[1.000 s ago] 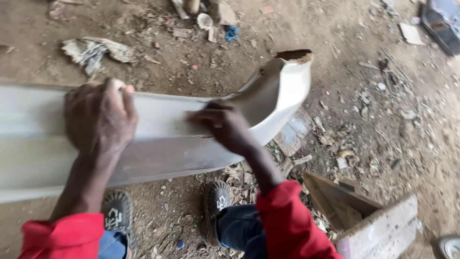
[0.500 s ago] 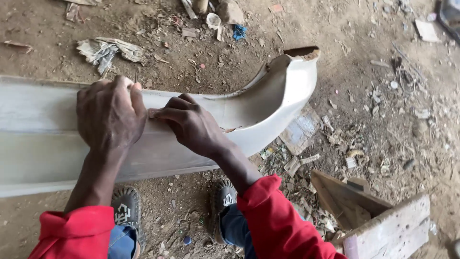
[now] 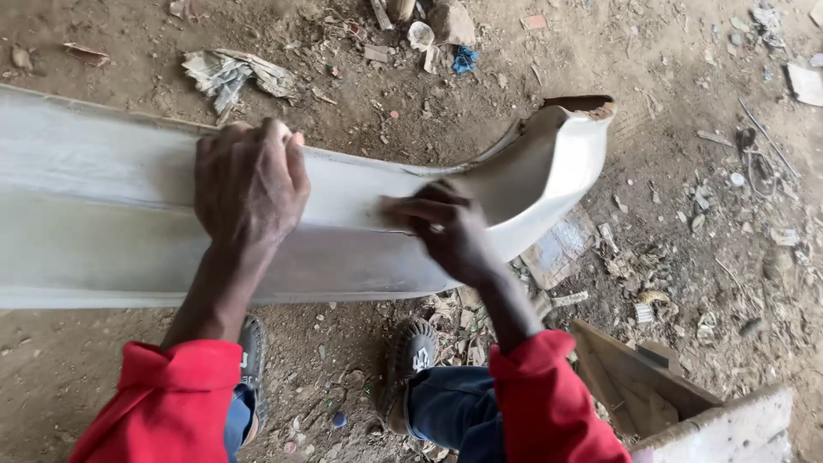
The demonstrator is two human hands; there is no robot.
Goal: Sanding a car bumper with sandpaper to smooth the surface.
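Here, long dusty white curved bumper [image 3: 111, 223]

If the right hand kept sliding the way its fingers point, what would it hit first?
The right hand lies on the white panel, fingers pointing left along its ridge. Going straight on, it would probably meet the left hand, which is pressed flat on the same panel; only bare panel shows between them.

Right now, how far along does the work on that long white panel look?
Hard to say exactly. Done: much of the long white panel looks dull and matte, perhaps already rubbed. In hand: the left hand presses flat on the top edge, while the right hand has its fingers on the middle crease near the curved end. Left: that end has a ragged brown edge, untouched.
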